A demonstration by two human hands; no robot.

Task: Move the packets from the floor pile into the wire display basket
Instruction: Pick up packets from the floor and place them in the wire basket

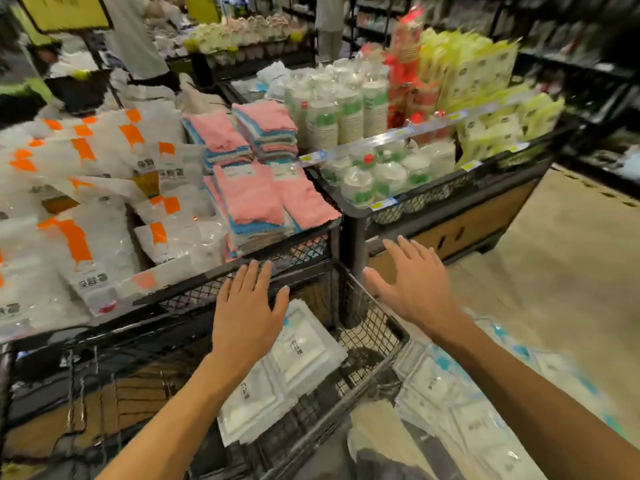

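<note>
1. Two bare hands reach forward over a black wire display basket [372,327], and much around them is blurred or cut off.
2. Part of the basket's floor is hidden under the left forearm, and its left end runs into dark blur, so its full contents cannot be made out.
3. Inside the basket lie flat white packets [298,355] overlapping one another at a slant; print on them is too smeared to read, and how many there are cannot be told.
4. On the floor just right of the basket sits the floor pile [460,393] of similar clear packets with blue marks; the right forearm crosses over it and the frame's lower edge cuts it off.
5. Left hand [247,306]: palm down, fingers straight and slightly spread, holding nothing, hovering above the packets in the basket with fingertips near the basket's far rim.
6. Right hand [408,282]: also flat, fingers splayed and empty, hanging beyond the basket's right corner, over the gap before the neighbouring stand.
7. Behind the basket, pink towels [256,199] lie stacked beside white bags with orange patches [79,244].
8. Further right, paper cups [343,116] stand in sleeves; the shelves beyond are too dark and blurred to identify.
</note>
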